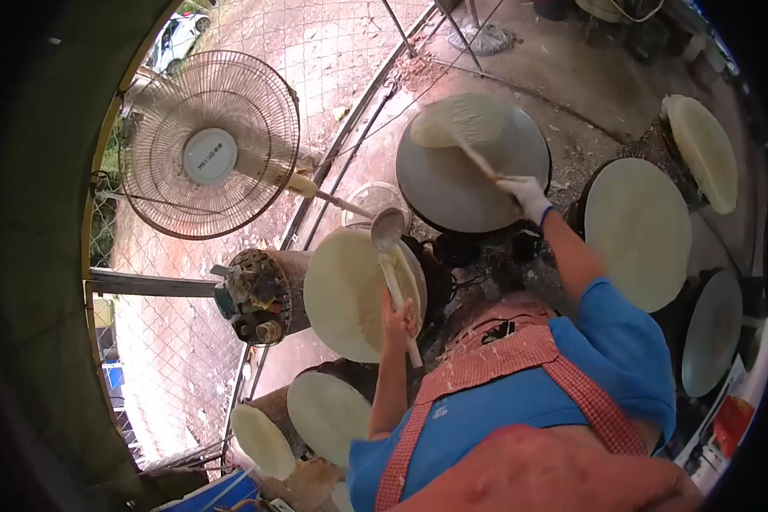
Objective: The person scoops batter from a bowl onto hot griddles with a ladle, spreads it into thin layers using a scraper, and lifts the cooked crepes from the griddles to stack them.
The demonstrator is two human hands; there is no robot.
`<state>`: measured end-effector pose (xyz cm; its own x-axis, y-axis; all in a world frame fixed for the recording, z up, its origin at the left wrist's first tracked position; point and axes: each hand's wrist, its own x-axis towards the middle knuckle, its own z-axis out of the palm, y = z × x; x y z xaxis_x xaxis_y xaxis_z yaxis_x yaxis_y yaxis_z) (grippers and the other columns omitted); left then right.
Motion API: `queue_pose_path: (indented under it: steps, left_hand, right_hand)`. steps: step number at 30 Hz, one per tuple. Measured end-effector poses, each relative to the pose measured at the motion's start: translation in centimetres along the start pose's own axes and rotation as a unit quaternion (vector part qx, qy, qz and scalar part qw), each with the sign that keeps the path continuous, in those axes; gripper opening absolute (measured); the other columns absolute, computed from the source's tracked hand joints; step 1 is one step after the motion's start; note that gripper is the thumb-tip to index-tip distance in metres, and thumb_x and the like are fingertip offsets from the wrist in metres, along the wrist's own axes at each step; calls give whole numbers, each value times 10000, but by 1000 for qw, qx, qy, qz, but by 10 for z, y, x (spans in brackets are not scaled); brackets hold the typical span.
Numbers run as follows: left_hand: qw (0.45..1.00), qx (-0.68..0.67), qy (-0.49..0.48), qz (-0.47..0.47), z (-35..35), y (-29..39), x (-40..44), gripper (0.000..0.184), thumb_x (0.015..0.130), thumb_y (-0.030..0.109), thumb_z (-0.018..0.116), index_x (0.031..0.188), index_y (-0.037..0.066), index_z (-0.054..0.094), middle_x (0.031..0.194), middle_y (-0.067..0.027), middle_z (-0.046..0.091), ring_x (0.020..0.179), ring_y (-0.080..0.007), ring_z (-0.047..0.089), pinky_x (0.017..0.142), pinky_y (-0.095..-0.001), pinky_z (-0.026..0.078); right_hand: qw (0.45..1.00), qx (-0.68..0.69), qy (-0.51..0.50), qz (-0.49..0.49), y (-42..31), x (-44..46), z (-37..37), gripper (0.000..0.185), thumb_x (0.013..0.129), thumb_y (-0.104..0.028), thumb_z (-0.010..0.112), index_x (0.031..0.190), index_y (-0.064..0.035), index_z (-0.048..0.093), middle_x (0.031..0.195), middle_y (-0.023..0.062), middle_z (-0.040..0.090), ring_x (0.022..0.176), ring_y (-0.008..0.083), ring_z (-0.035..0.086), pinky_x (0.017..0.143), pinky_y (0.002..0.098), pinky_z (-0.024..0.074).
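Observation:
My left hand (399,319) is bare and wrapped round the handle of a ladle (387,229), whose bowl points away from me over the edge of a round griddle covered with pale batter (341,294). My right hand (527,196), in a white glove, grips the handle of a spreader (480,160). The spreader's far end lies in a patch of wet batter (461,119) on the far part of a grey round griddle (486,192). The near part of that griddle is bare.
A standing fan (211,155) is at the left, beside a wire fence. More batter-covered griddles stand at the right (638,235) and lower left (328,416). A bare griddle (712,333) is at the far right. A cylinder (264,294) holds small items.

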<state>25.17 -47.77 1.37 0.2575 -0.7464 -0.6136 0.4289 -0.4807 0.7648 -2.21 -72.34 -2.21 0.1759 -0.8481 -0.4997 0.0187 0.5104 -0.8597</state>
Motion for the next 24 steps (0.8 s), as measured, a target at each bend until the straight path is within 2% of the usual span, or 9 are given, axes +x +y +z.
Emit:
queue_pose_path:
  steps: [2,6,8,9,12,16,18,19,24]
  left_hand:
    - [1000,-27,9,-7,2,-12,-7,603,822,34,445,1328,243,193,519,-3,338,331,-95,332,272,-227,266]
    - [991,-126,12,-33,-15,-43,-23,581,835,56,426,1311,284,183,502,-6,310,329,-104,334,257,-231,285]
    - [985,-159,18,-57,-12,-50,-25,580,835,60,433,1308,285,183,500,-3,305,327,-102,332,255,-231,286]
    - [985,-157,20,-73,-9,-51,-23,591,831,58,445,1307,284,179,500,0,302,325,-97,327,255,-228,282]
    - [988,-131,24,-83,-5,-52,-23,600,823,48,465,1299,282,185,498,6,297,321,-84,317,255,-221,274]
    - [989,-130,15,-69,-1,-52,-46,566,816,41,485,1267,259,221,498,11,296,319,-68,303,258,-206,257]
    - [988,-137,25,-72,6,-46,-53,542,822,58,494,1253,244,225,499,16,291,320,-67,299,257,-203,247]
    - [983,-160,35,-87,2,-55,-47,555,823,59,495,1264,247,213,498,18,288,322,-66,297,258,-203,245]
    - [977,-172,68,-110,11,-51,-57,561,831,58,493,1270,255,204,499,25,283,331,-61,292,265,-196,243]
  right_hand:
    - [998,13,-56,8,-14,-6,-2,236,735,-167,655,950,-70,661,584,-15,538,419,51,380,380,206,272]
    - [995,-52,-79,-24,-25,52,-75,242,745,-164,642,946,-29,651,605,-6,552,408,64,398,366,203,269]
    - [995,84,9,-49,-25,61,-79,230,747,-147,635,932,-11,647,603,7,554,404,67,410,356,211,287]
    - [998,10,-62,-13,-62,17,-59,220,752,-138,627,924,-2,643,600,26,558,401,74,434,344,226,310]
    - [984,-38,-158,78,-39,16,-51,236,752,-166,631,914,6,643,576,26,542,381,81,434,329,234,306]
    - [980,-64,-178,60,-55,41,-88,275,761,-221,623,930,-4,639,517,12,496,354,81,409,309,240,282]
    - [989,-85,-83,88,-58,81,-95,296,757,-242,628,962,-30,635,482,0,453,328,78,373,297,242,249]
    - [993,-37,-107,25,-77,66,-78,300,754,-240,631,983,-46,631,487,5,461,320,78,365,298,247,244]
    - [960,-139,-229,84,-50,55,-73,312,743,-217,633,995,-34,631,509,0,483,358,78,398,325,244,276]
